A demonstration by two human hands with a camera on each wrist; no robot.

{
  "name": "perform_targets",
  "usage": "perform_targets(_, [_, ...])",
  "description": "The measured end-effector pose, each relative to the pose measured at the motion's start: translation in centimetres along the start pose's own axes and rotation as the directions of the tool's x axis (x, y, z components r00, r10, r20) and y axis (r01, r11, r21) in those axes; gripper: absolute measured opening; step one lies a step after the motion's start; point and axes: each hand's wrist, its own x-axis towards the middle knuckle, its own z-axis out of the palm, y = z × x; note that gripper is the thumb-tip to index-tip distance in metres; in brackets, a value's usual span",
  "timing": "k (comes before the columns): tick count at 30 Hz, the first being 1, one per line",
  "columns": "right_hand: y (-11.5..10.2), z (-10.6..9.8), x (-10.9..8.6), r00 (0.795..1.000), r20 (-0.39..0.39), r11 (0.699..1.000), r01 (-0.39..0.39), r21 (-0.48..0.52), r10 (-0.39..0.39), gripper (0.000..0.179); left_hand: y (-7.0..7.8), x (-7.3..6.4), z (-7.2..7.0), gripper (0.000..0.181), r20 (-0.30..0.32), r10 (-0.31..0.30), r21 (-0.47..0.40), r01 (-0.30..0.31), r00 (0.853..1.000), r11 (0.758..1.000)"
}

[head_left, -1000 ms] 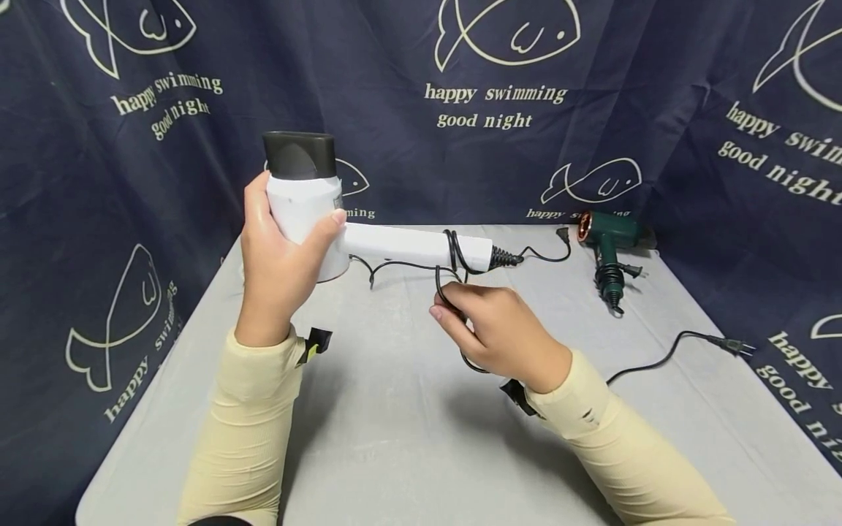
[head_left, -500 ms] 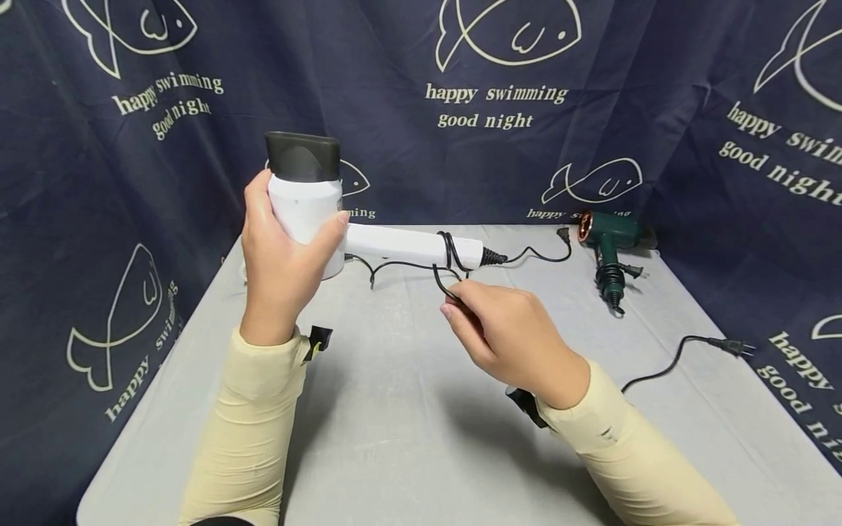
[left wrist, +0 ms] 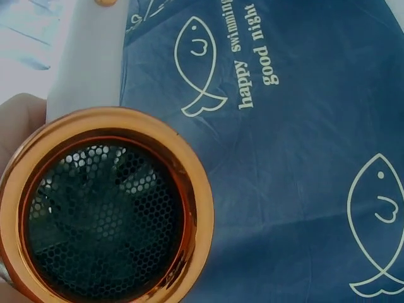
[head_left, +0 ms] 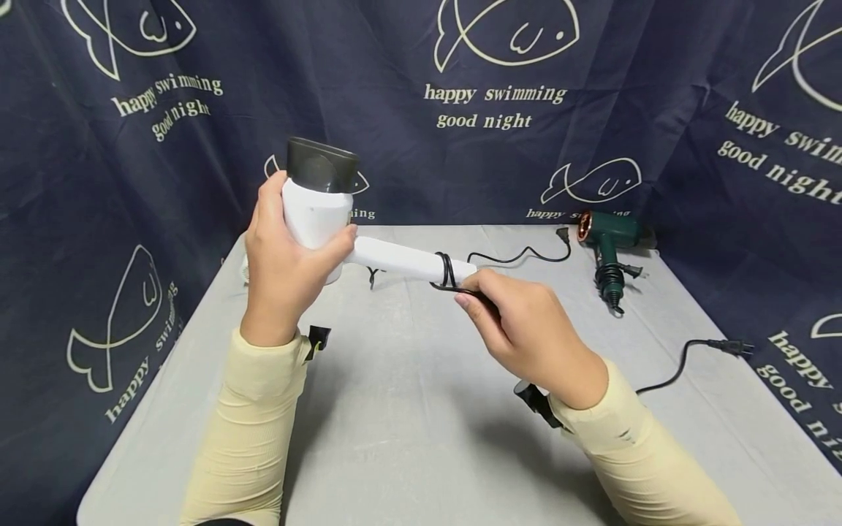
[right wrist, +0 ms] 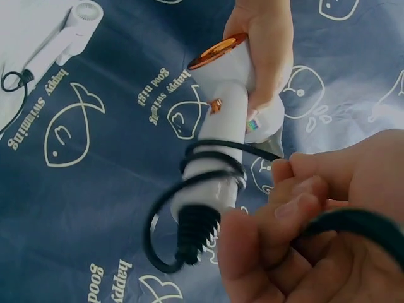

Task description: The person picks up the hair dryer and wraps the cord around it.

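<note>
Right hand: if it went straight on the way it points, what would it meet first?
Probably the white hair dryer's handle, wound with black power cord, just ahead of the fingers; the depth between them is unclear.

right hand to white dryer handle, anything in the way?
Nothing foreign visible. Only the dryer's own black cord lies between: looped round the handle and running to the right hand, which grips it.

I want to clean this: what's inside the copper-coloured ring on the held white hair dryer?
Inside the copper-coloured ring, a dark honeycomb mesh shows. Faint shapes appear through it, but the mesh covers whatever lies deeper.
</note>
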Motion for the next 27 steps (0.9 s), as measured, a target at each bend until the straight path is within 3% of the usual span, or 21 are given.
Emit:
perform_targets(8, [0.6,-0.2,0.1,1.000,0.004,0.997,-0.023,0.069,0.022,0.006,-0.2,0.0,0.0,0.080,0.086,0.065,0.001,-0.066,0.994,0.998])
perform_targets(18, [1.5,-0.3,0.5,0.999,-0.026,0.993,0.026,0.111,-0.024,0.008,0.0,-0.1,-0.2,0.082,0.133,0.077,-0.033,-0.073,0.988,0.997])
perform_targets(27, [2.1,-0.3,0.5,0.999,0.005,0.980,0.048,0.193,-0.050,0.011,0.5,-0.4,-0.5,0.085,0.214,0.049,-0.100,-0.028,0.976,0.995])
